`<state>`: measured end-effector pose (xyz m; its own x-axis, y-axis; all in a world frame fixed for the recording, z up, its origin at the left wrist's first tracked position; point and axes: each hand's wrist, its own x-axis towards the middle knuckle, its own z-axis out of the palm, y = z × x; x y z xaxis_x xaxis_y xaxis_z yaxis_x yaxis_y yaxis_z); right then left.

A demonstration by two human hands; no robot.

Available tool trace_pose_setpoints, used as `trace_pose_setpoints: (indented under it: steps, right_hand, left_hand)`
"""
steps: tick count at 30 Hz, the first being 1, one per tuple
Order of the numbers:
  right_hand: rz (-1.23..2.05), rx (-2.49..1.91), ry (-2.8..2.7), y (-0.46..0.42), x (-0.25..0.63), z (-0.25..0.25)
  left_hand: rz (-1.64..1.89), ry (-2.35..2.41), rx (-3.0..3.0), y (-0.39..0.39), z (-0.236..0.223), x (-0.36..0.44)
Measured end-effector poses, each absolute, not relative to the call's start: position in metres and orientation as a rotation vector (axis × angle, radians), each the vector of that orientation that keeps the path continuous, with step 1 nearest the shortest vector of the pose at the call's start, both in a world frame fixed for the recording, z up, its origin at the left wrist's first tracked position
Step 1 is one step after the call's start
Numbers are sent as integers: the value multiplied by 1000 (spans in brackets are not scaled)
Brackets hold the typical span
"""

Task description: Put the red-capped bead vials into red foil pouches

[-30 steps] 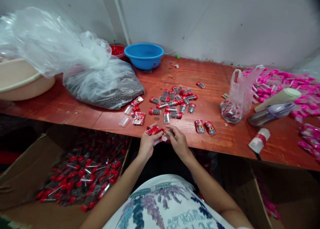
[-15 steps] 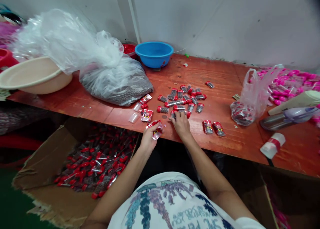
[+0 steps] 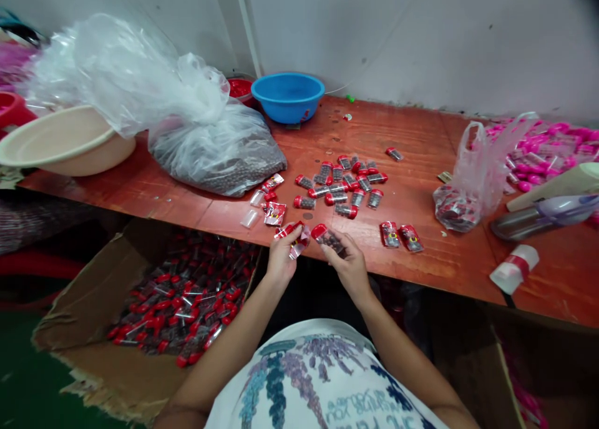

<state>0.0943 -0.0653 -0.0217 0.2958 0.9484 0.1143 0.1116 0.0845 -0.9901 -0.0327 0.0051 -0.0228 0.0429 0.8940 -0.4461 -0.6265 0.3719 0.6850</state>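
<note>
My left hand (image 3: 282, 254) is closed round a red printed wrapper (image 3: 299, 246) at the table's front edge. Close beside it, my right hand (image 3: 349, 260) grips a small clear bottle (image 3: 325, 235) with a red cap and dark contents, its cap pointing toward the wrapper. Several bottles of the same kind (image 3: 337, 198) lie loosely grouped on the table just beyond my hands. Left of them are another red wrapper (image 3: 274, 213) and clear empty tubes (image 3: 249, 218). Two filled, wrapped bottles (image 3: 390, 235) lie side by side to the right.
A cardboard box (image 3: 88, 304) of red-capped bottles stands below the table on the left. On the table are a big clear bag (image 3: 219, 154) of dark beads, a cream basin (image 3: 70, 142), a blue basin (image 3: 288, 98), a small plastic bag (image 3: 461, 198) and a pink heap (image 3: 552, 148).
My right hand has taken a red-capped bottle from the group and drawn it back toward me, near the wrapper. My left hand still holds the wrapper in about the same place.
</note>
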Motion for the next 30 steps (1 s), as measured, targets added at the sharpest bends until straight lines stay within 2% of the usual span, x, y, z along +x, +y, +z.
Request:
trace_pose_setpoints:
  steps: [12,30]
  right_hand:
    - [1160,-1240,-851,-66,91,-22]
    - [870,-1304,-1258,-74,102,-16]
  left_hand:
    - [1327,870,543,-12,-8,-27]
    - [1291,870,618,-13,-7,-28]
